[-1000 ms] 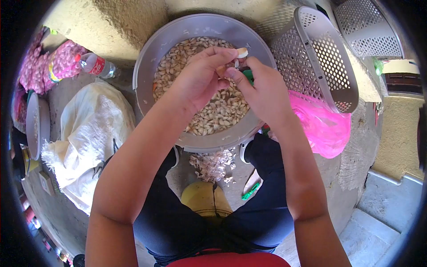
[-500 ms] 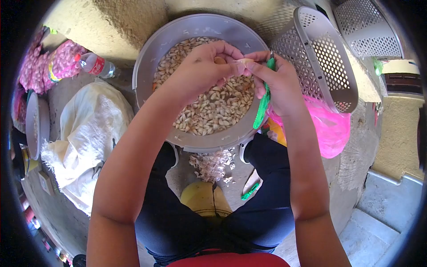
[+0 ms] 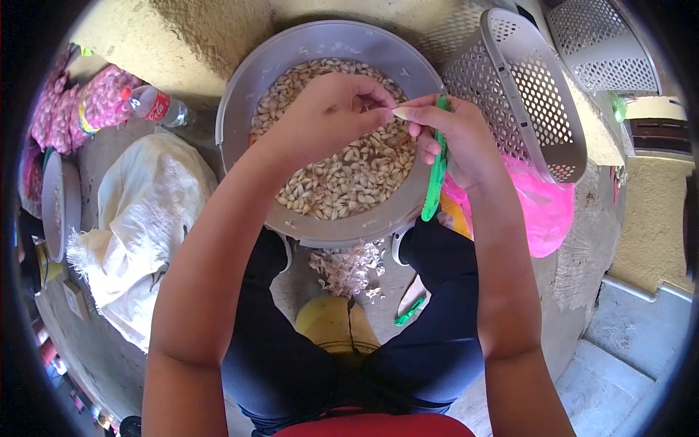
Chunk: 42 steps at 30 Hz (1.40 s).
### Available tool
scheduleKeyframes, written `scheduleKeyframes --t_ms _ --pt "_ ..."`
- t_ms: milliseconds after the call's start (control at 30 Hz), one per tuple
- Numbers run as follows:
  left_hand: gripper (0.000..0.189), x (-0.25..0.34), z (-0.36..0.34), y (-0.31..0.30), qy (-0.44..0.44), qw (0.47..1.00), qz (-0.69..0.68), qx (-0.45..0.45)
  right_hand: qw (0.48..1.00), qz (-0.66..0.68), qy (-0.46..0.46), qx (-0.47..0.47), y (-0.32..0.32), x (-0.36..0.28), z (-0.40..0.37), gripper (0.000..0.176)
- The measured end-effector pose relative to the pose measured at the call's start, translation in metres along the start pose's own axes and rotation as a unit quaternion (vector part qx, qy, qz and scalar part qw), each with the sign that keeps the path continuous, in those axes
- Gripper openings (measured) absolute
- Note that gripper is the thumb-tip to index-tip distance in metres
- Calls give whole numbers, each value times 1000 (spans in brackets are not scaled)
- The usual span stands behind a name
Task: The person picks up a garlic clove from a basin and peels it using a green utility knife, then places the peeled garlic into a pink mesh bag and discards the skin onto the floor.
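Above a large grey basin (image 3: 240,95) of garlic cloves (image 3: 342,182), my two hands meet near the basin's right side. Between the thumb and fingers of my right hand (image 3: 457,135) is a pale clove (image 3: 400,113); a green-handled cutter (image 3: 436,178) also hangs in that hand, pointing down. My left hand (image 3: 338,105) is closed, its thumb and forefinger tips at the clove's left end. Whether its curled fingers hold anything is hidden.
Garlic peelings (image 3: 349,269) lie on the floor below the basin, near a yellow container (image 3: 331,324). Perforated grey baskets (image 3: 535,95) and a pink bag (image 3: 539,207) stand right. A white sack (image 3: 149,218) and a bottle (image 3: 160,107) are left. Another green cutter (image 3: 410,311) lies by my leg.
The fingers of my left hand have curled and drawn slightly back. The clove now shows more clearly at my right fingertips, and the green cutter hangs slightly lower and more upright.
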<state>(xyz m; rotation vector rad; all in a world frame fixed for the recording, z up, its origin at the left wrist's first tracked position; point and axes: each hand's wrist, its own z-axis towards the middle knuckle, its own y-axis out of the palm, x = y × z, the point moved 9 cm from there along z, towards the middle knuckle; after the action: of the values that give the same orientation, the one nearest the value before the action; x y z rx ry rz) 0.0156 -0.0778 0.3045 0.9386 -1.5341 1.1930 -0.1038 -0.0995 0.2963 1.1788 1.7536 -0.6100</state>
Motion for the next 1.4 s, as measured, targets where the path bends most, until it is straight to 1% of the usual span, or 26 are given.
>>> scheduleKeyframes --t_ms 67,167,267,367,467,667,767,900,967,1000,1067,1100,1167,1200,1267,1367,1400 --pt "13 -4 0 2 -13 999 -42 -4 1000 12 3 -3 0 2 0 13" --pt "9 -2 -1 0 9 999 -30 19 1000 16 8 -5 2 2 -1 13" --pt "7 9 -3 -4 41 996 68 32 1000 18 9 -3 2 3 -2 13" --pt "7 23 -8 -3 146 979 122 68 1000 4 13 -11 3 4 -2 13" --pt "8 26 -9 2 135 979 149 37 999 -31 20 -29 3 5 -2 15" --pt "8 14 -9 7 55 994 94 16 993 -70 39 -81 4 7 -4 18" --pt "11 7 -9 14 37 997 73 -5 989 -93 50 -108 5 9 -5 18" --pt "12 8 -9 18 59 992 108 -9 973 -160 63 -152 7 14 -6 18" --pt "12 8 -10 19 73 991 114 6 977 -147 66 -143 6 15 -5 20" --pt "13 4 -9 15 43 994 95 19 978 -141 67 -138 5 16 -5 20" --pt "14 -3 -9 7 -17 997 57 44 992 -107 27 -66 0 11 1 22" --pt "14 -6 -7 4 -18 997 48 60 996 -89 7 -31 -1 8 4 23" --pt "15 -13 -2 -1 -21 995 30 91 998 -64 -22 -10 0 5 7 26" --pt "16 -15 -2 -1 -37 995 14 91 998 -52 -37 2 -1 3 7 28" --pt "17 -21 -2 -2 -71 993 -17 92 997 -69 -41 3 3 1 4 31" --pt "17 -22 -2 -3 -72 992 -50 86 995 -85 -50 5 5 -2 2 34" --pt "17 -19 -2 -2 -63 994 -42 82 995 -89 -53 6 5 -3 2 35"
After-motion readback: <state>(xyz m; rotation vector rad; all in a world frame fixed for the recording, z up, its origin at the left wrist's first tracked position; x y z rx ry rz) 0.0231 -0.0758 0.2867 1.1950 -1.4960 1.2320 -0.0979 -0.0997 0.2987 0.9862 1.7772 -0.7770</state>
